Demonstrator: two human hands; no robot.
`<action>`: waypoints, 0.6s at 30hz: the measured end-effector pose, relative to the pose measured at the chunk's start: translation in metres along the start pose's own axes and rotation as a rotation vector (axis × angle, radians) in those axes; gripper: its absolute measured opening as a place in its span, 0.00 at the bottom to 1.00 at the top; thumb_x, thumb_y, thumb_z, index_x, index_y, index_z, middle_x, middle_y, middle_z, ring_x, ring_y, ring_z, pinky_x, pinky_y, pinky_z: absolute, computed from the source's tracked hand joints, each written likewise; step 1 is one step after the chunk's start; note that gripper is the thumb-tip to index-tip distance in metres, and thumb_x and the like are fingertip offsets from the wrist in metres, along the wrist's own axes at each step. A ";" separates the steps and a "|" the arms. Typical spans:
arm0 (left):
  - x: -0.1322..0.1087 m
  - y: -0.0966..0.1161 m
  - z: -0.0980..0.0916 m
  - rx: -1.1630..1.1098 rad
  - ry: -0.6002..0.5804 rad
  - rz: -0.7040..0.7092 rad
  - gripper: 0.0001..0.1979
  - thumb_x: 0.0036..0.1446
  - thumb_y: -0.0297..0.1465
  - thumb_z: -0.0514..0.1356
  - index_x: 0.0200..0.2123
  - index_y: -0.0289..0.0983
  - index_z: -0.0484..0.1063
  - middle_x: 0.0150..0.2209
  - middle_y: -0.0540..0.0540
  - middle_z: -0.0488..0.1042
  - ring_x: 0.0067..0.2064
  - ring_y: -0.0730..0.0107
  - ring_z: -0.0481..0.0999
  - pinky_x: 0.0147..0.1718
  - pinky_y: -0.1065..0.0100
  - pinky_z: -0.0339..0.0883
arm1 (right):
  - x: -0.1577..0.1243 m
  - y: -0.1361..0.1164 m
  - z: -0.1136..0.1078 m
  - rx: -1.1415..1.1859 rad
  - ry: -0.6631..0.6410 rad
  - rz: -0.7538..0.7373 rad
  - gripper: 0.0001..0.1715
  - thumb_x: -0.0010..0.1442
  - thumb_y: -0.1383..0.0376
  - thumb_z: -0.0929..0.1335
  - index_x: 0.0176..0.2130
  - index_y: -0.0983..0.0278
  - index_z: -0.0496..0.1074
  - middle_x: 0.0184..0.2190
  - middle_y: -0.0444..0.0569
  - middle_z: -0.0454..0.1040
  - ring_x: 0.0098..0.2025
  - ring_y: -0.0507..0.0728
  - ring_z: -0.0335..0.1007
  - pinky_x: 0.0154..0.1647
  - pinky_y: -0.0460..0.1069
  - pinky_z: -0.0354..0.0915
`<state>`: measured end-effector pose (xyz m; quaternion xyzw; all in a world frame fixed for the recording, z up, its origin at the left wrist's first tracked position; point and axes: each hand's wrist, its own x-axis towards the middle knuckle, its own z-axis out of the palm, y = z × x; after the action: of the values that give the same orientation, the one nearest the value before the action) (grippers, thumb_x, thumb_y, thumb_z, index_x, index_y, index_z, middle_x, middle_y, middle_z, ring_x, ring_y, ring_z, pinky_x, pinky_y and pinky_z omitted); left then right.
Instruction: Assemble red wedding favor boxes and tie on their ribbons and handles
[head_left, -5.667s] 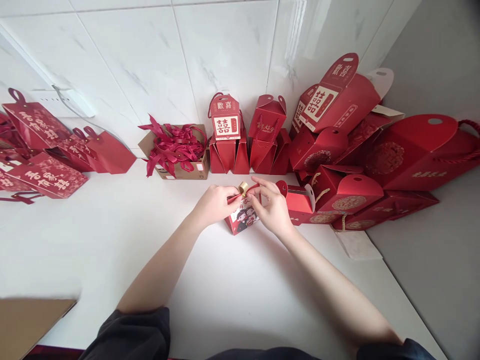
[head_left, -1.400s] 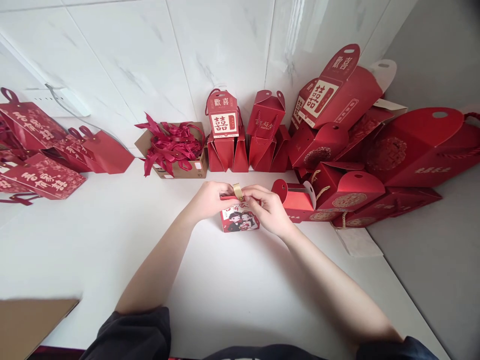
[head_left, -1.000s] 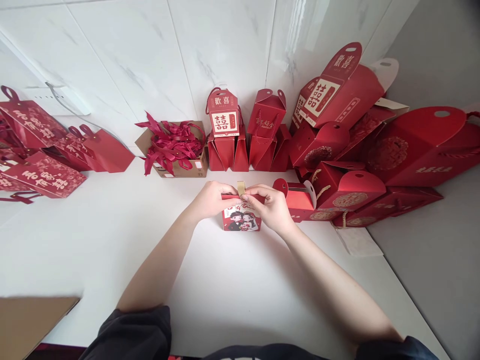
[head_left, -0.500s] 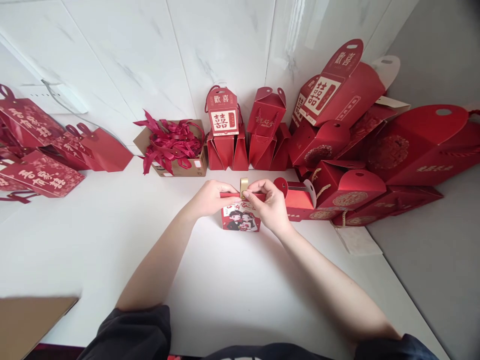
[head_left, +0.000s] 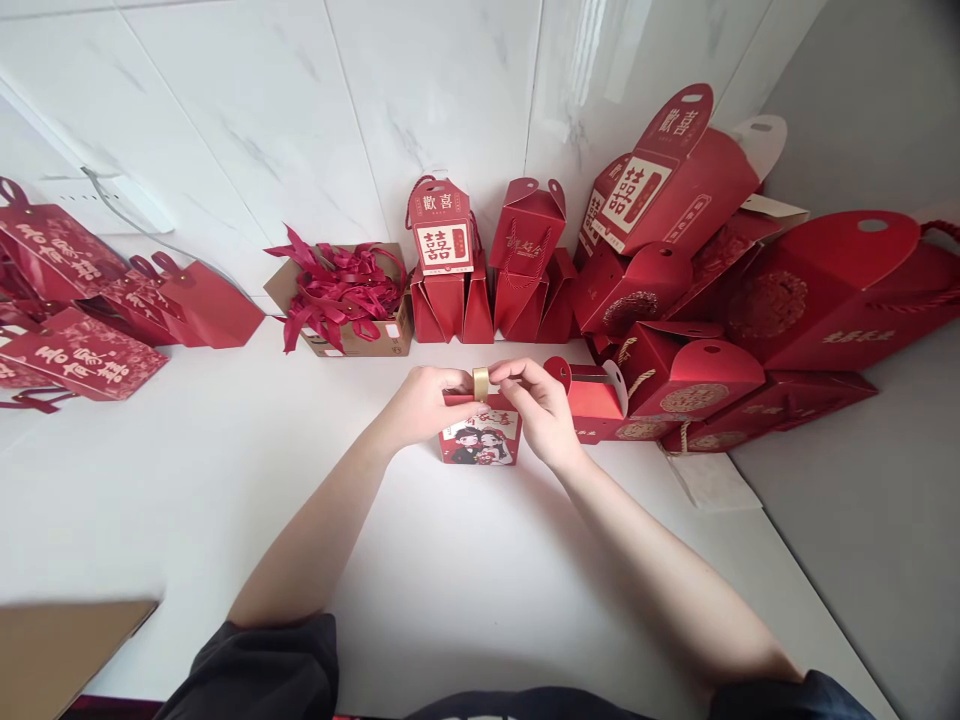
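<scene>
A small red gift box (head_left: 480,448) with a cartoon wedding couple on its front stands upright on the white table before me. A loop of gold ribbon (head_left: 481,386) rises from the middle of its top edge. My left hand (head_left: 433,405) pinches that top edge on the left side, thumb in front, its fingertips close to the ribbon. On the other side, my right hand (head_left: 544,408) has its thumb and fingers curled together just right of the loop. What lies between those right fingertips is too small to make out.
Behind the box, a cardboard box (head_left: 390,338) holds dark red ribbons (head_left: 349,290). Red gift boxes stand along the wall (head_left: 442,300) and pile up at the right (head_left: 694,385). Red bags (head_left: 90,350) lie at the left. A cardboard piece (head_left: 67,650) is at the near-left corner.
My right fingertips have come off the ribbon's base and moved slightly up and right of the loop. More of the box's front shows. The left hand still pinches the top edge.
</scene>
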<state>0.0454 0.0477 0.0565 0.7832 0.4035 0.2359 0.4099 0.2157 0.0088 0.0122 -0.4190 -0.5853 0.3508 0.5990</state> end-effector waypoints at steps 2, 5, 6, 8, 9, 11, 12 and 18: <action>0.001 -0.002 0.000 0.008 -0.001 0.009 0.09 0.52 0.31 0.63 0.36 0.36 0.79 0.39 0.47 0.80 0.42 0.61 0.79 0.42 0.66 0.72 | 0.000 -0.002 0.000 -0.026 -0.067 -0.040 0.12 0.63 0.67 0.60 0.38 0.59 0.73 0.46 0.48 0.74 0.51 0.57 0.70 0.54 0.55 0.65; 0.002 -0.005 -0.001 0.032 0.002 0.000 0.10 0.52 0.32 0.62 0.36 0.35 0.79 0.37 0.47 0.80 0.41 0.61 0.79 0.39 0.66 0.72 | 0.000 -0.003 -0.001 -0.014 -0.123 -0.066 0.19 0.61 0.71 0.58 0.43 0.59 0.74 0.50 0.47 0.73 0.55 0.56 0.68 0.59 0.55 0.63; 0.003 -0.006 -0.001 0.041 -0.002 -0.008 0.10 0.52 0.32 0.62 0.36 0.35 0.79 0.37 0.46 0.80 0.40 0.61 0.79 0.38 0.67 0.72 | 0.000 -0.002 -0.002 -0.007 -0.123 -0.072 0.21 0.61 0.72 0.58 0.45 0.58 0.74 0.51 0.47 0.73 0.56 0.56 0.67 0.59 0.55 0.63; 0.004 -0.008 -0.001 0.053 0.001 -0.022 0.10 0.52 0.34 0.62 0.34 0.35 0.79 0.35 0.46 0.80 0.38 0.62 0.79 0.36 0.68 0.71 | 0.001 -0.002 -0.003 -0.016 -0.117 -0.081 0.22 0.61 0.72 0.57 0.46 0.58 0.74 0.51 0.47 0.72 0.57 0.56 0.66 0.60 0.55 0.62; 0.004 -0.009 -0.001 0.058 0.008 -0.025 0.10 0.52 0.34 0.63 0.34 0.35 0.79 0.35 0.47 0.80 0.37 0.63 0.78 0.35 0.69 0.70 | 0.001 -0.001 -0.004 -0.031 -0.112 -0.082 0.22 0.61 0.72 0.57 0.45 0.58 0.74 0.52 0.47 0.71 0.57 0.56 0.66 0.61 0.56 0.61; 0.006 -0.011 -0.001 0.075 0.022 -0.024 0.10 0.52 0.36 0.63 0.32 0.35 0.79 0.32 0.47 0.79 0.35 0.65 0.77 0.33 0.70 0.69 | 0.002 0.000 -0.006 -0.064 -0.104 -0.072 0.21 0.61 0.72 0.57 0.44 0.58 0.74 0.55 0.47 0.69 0.59 0.57 0.64 0.61 0.57 0.61; 0.006 -0.012 -0.001 0.083 0.023 -0.024 0.10 0.52 0.36 0.63 0.31 0.35 0.79 0.31 0.47 0.79 0.34 0.65 0.77 0.32 0.70 0.68 | 0.002 0.000 -0.006 -0.069 -0.104 -0.061 0.20 0.61 0.71 0.57 0.44 0.58 0.73 0.57 0.48 0.67 0.60 0.57 0.63 0.60 0.57 0.62; 0.009 -0.019 -0.014 0.030 0.074 -0.034 0.13 0.52 0.39 0.63 0.30 0.34 0.78 0.29 0.47 0.78 0.32 0.67 0.75 0.30 0.70 0.65 | 0.004 0.012 -0.001 0.033 -0.060 0.001 0.20 0.61 0.66 0.64 0.53 0.58 0.62 0.57 0.53 0.68 0.57 0.57 0.66 0.55 0.55 0.66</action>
<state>0.0325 0.0682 0.0494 0.7730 0.4351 0.2519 0.3870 0.2178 0.0167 0.0030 -0.3988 -0.5967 0.3731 0.5879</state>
